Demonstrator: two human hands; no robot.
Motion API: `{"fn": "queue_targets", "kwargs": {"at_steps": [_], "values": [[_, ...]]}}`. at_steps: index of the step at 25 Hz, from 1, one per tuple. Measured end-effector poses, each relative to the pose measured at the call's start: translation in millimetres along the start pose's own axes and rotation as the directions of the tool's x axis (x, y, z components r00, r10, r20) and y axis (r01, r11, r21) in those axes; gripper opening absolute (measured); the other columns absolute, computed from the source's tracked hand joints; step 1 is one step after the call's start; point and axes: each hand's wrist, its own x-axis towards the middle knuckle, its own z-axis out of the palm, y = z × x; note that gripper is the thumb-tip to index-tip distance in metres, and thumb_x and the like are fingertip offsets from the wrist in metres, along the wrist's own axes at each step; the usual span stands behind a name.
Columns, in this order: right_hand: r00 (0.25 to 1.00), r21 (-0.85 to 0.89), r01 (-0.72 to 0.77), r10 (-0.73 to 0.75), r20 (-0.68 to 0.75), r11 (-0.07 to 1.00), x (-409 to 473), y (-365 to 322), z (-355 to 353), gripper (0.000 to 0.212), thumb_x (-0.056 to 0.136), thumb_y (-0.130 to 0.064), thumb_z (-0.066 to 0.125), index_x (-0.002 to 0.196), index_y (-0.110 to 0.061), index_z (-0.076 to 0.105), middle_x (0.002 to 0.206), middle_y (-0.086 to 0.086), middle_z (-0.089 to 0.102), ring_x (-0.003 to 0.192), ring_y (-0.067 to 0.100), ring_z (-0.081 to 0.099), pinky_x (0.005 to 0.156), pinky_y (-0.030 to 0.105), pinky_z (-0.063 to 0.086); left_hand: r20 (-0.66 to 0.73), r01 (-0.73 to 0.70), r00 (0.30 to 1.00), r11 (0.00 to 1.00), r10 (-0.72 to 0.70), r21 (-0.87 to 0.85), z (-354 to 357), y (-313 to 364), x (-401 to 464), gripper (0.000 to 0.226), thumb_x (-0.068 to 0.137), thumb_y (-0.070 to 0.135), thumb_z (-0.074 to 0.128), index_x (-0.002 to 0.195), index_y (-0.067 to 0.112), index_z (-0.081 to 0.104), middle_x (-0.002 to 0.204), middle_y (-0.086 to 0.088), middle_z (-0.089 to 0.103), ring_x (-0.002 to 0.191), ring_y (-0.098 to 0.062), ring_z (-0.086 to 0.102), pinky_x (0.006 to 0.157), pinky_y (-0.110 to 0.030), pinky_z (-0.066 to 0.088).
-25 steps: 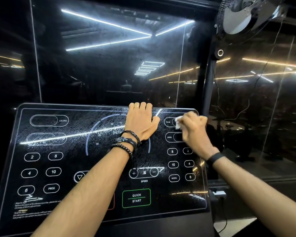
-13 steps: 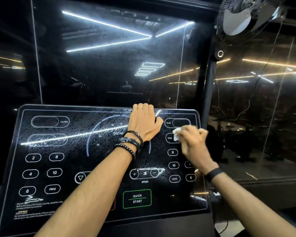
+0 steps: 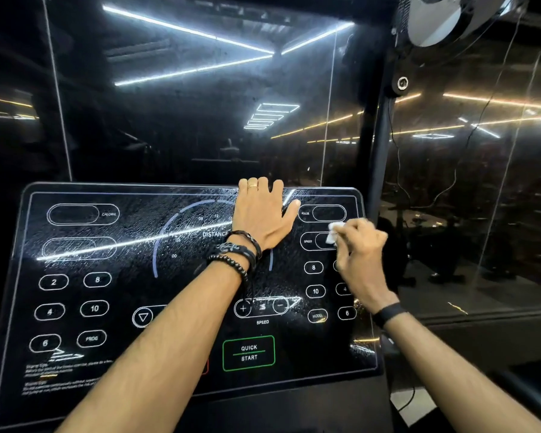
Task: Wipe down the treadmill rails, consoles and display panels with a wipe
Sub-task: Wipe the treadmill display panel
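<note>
On the glossy black console panel, a crumpled white wipe is pinched by the right hand; the left hand is laid flat, fingers straight.

Dark glass wall reflecting ceiling light strips, mounted fan

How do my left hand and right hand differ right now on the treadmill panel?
The left hand lies flat with straight fingers near the top edge of the panel; the right hand is curled, pinching a white wipe. The left wrist wears several bracelets, the right one band. The left hand wears a ring. Both touch the panel.
</note>
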Motion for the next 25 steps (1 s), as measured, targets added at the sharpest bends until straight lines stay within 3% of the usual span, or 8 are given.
{"fn": "queue_targets", "kwargs": {"at_steps": [3, 4, 8, 13, 17, 18, 22, 25], "values": [[0.944, 0.051, 0.296, -0.300, 0.134, 0.954, -39.2, -17.1, -2.2, 0.021, 0.085, 0.001, 0.071, 0.101, -0.012, 0.074, 0.095, -0.002, 0.061, 0.086, 0.018, 0.058, 0.079, 0.040, 0.035, -0.007, 0.013, 1.000, 1.000, -0.013, 0.009, 2.8, 0.9, -0.7, 0.064, 0.094, 0.058, 0.018, 0.112, 0.011, 0.057, 0.098, -0.012, 0.058, 0.092, -0.032, 0.049, 0.096, -0.049, 0.035], [0.936, 0.039, 0.318, -0.321, 0.145, 0.947, -36.6, -9.8, -6.2, 0.020, 0.086, -0.001, 0.071, 0.102, -0.013, 0.075, 0.095, -0.002, 0.062, 0.085, 0.017, 0.059, 0.079, 0.040, 0.034, -0.002, 0.013, 1.000, 1.000, -0.013, 0.007, 2.8, 1.1, -0.9, 0.063, 0.094, 0.058, 0.018, 0.112, 0.011, 0.057, 0.098, -0.012, 0.058, 0.092, -0.032, 0.049, 0.096, -0.049, 0.035], [0.999, 0.042, 0.038, -0.038, 0.003, 0.998, -16.4, 3.5, -7.0, 0.020, 0.086, -0.004, 0.068, 0.102, -0.014, 0.074, 0.097, -0.001, 0.061, 0.089, 0.017, 0.057, 0.081, 0.034, 0.029, -0.002, 0.012, 1.000, 1.000, -0.012, -0.003, 1.4, 0.9, -0.2, 0.064, 0.094, 0.057, 0.018, 0.114, 0.010, 0.057, 0.099, -0.013, 0.058, 0.092, -0.032, 0.049, 0.097, -0.049, 0.036], [0.931, 0.044, 0.330, -0.332, 0.154, 0.943, -56.1, -10.0, -10.0, 0.023, 0.085, 0.002, 0.071, 0.102, -0.013, 0.075, 0.095, -0.002, 0.061, 0.084, 0.018, 0.058, 0.080, 0.036, 0.033, -0.001, 0.023, 1.000, 1.000, -0.023, -0.014, 3.2, 1.2, -1.1, 0.065, 0.094, 0.057, 0.018, 0.116, 0.010, 0.057, 0.100, -0.012, 0.058, 0.094, -0.032, 0.049, 0.099, -0.049, 0.035], [0.999, -0.004, -0.014, 0.014, -0.033, 1.000, -29.9, 11.1, -12.7, 0.020, 0.086, -0.006, 0.068, 0.102, -0.016, 0.074, 0.095, -0.002, 0.062, 0.085, 0.020, 0.062, 0.079, 0.038, 0.030, 0.004, 0.023, 1.000, 1.000, -0.023, -0.009, 0.6, 1.8, -1.0, 0.065, 0.094, 0.058, 0.018, 0.116, 0.010, 0.057, 0.100, -0.013, 0.058, 0.094, -0.032, 0.050, 0.099, -0.049, 0.035], [1.000, 0.013, -0.008, 0.008, -0.028, 1.000, -37.0, 3.3, -9.5, 0.020, 0.086, -0.005, 0.068, 0.101, -0.015, 0.073, 0.094, -0.002, 0.061, 0.085, 0.019, 0.061, 0.077, 0.039, 0.031, 0.004, 0.023, 1.000, 1.000, -0.023, -0.012, 1.1, 2.2, -0.9, 0.066, 0.094, 0.058, 0.019, 0.116, 0.010, 0.057, 0.101, -0.013, 0.058, 0.095, -0.033, 0.050, 0.100, -0.050, 0.035], [0.944, 0.062, 0.298, -0.304, 0.130, 0.952, -72.8, -8.1, -13.5, 0.033, 0.084, 0.001, 0.073, 0.107, -0.022, 0.068, 0.097, -0.004, 0.062, 0.085, 0.016, 0.060, 0.077, 0.039, 0.032, 0.006, 0.026, 1.000, 1.000, -0.026, -0.010, 2.5, 2.0, -2.1, 0.065, 0.094, 0.058, 0.019, 0.118, 0.010, 0.057, 0.102, -0.013, 0.059, 0.097, -0.033, 0.051, 0.101, -0.050, 0.034], [0.997, 0.003, 0.072, -0.072, 0.038, 0.997, -47.2, 17.7, -18.7, 0.028, 0.084, -0.001, 0.074, 0.104, -0.019, 0.073, 0.099, -0.004, 0.063, 0.087, 0.016, 0.062, 0.081, 0.038, 0.029, 0.017, 0.025, 1.000, 1.000, -0.024, -0.013, 0.3, 2.5, -2.4, 0.063, 0.095, 0.057, 0.021, 0.118, 0.010, 0.056, 0.103, -0.013, 0.059, 0.097, -0.033, 0.051, 0.102, -0.050, 0.034]]}}
